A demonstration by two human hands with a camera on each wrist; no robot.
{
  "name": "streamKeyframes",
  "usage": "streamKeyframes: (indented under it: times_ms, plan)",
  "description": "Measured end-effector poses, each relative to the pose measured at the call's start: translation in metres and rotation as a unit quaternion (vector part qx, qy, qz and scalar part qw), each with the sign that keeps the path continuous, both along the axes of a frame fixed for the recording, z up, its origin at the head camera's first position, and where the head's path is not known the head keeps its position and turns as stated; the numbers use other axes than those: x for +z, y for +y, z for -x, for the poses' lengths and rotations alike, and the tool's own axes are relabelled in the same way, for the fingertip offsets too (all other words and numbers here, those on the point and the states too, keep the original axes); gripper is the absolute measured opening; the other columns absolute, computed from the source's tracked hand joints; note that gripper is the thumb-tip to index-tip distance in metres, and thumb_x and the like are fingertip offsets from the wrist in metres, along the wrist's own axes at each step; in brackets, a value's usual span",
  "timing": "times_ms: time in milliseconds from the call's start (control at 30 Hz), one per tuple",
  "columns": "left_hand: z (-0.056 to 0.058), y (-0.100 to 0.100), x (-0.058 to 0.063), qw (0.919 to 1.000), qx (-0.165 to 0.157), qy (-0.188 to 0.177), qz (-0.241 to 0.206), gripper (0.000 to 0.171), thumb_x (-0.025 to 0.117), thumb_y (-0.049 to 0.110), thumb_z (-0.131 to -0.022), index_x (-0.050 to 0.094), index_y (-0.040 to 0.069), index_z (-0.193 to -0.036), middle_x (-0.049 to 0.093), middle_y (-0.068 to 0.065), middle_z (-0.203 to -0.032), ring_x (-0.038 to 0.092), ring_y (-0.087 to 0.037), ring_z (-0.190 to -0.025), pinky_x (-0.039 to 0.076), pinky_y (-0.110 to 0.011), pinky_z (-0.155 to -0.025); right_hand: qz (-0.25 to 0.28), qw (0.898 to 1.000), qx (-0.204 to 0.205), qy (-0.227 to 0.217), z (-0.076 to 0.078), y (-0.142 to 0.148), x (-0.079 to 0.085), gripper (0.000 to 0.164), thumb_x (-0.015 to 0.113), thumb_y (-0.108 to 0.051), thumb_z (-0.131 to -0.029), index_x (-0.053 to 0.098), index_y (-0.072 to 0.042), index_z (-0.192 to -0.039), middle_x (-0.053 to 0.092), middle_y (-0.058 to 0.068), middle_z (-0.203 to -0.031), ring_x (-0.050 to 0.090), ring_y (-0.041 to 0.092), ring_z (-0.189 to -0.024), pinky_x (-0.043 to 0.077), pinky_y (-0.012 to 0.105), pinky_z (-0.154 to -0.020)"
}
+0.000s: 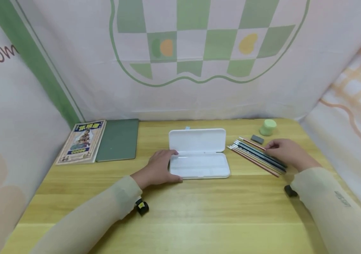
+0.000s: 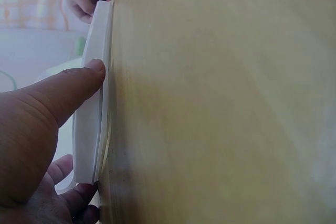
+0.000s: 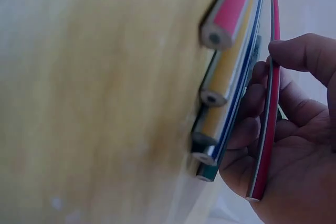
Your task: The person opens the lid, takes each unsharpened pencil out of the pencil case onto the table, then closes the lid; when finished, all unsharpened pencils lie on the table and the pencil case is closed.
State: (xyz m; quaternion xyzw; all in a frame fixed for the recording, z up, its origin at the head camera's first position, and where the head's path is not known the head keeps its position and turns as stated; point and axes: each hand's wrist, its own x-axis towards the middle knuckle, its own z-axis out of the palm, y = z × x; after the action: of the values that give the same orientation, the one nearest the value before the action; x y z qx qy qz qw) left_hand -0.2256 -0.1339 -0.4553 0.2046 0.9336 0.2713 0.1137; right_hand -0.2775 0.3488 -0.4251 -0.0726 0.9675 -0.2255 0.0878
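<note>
A white pencil case (image 1: 199, 171) lies on the table with its lid (image 1: 197, 140) standing up at the back; nothing lies in its tray. My left hand (image 1: 159, 169) grips the left end, thumb on the front edge and fingers toward the hinge side. In the left wrist view, the thumb (image 2: 79, 85) presses the case's side wall. At the right, my right hand (image 1: 290, 153) pinches a red-and-black striped pencil (image 3: 266, 129) between thumb and fingers. Several other pencils (image 1: 256, 157) lie side by side under and beside that hand, in red, yellow, blue and green.
Behind the pencils are a dark grey eraser (image 1: 257, 139) and a light green round container (image 1: 267, 127). A picture-covered book (image 1: 83, 141) and a dark green notebook (image 1: 118, 139) lie at the back left. Printed cloth hangs behind the wooden table (image 1: 199, 218).
</note>
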Motion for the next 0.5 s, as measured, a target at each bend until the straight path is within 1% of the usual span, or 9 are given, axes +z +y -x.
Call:
streamKeyframes:
  times_ms: [100, 267, 500]
  plan:
    - [0.0002, 0.0002, 0.0001, 1.0, 0.0, -0.001, 0.001, 0.098, 0.086, 0.061, -0.078, 0.043, 0.016, -0.154, 0.044, -0.005, -0.159, 0.031, -0.031, -0.149, 0.025, -0.054, -0.121, -0.002, 1.0, 0.005, -0.001, 0.0024, -0.0004, -0.0007, 0.035, 0.07, -0.04, -0.099, 0.074, -0.007, -0.106, 0.073, 0.007, -0.103, 0.063, 0.025, -0.096, 0.048, 0.046, -0.087]
    - [0.0009, -0.0007, -0.001, 1.0, 0.002, 0.0, 0.001, 0.098, 0.086, 0.06, -0.078, 0.043, 0.017, -0.154, 0.044, -0.004, -0.159, 0.031, -0.03, -0.149, 0.025, -0.053, -0.121, -0.007, 1.0, 0.015, -0.004, 0.0059, 0.0003, -0.0038, 0.034, 0.071, -0.038, -0.098, 0.074, -0.005, -0.109, 0.073, 0.009, -0.105, 0.064, 0.027, -0.097, 0.049, 0.05, -0.088]
    - [0.0021, -0.0012, -0.0036, 1.0, 0.003, 0.004, 0.002, 0.098, 0.086, 0.061, -0.077, 0.043, 0.017, -0.153, 0.045, -0.005, -0.158, 0.031, -0.03, -0.149, 0.025, -0.053, -0.121, -0.009, 1.0, 0.013, -0.004, 0.0044, -0.0038, -0.0024, 0.034, 0.071, -0.036, -0.098, 0.074, -0.005, -0.11, 0.073, 0.011, -0.107, 0.064, 0.028, -0.098, 0.049, 0.052, -0.09]
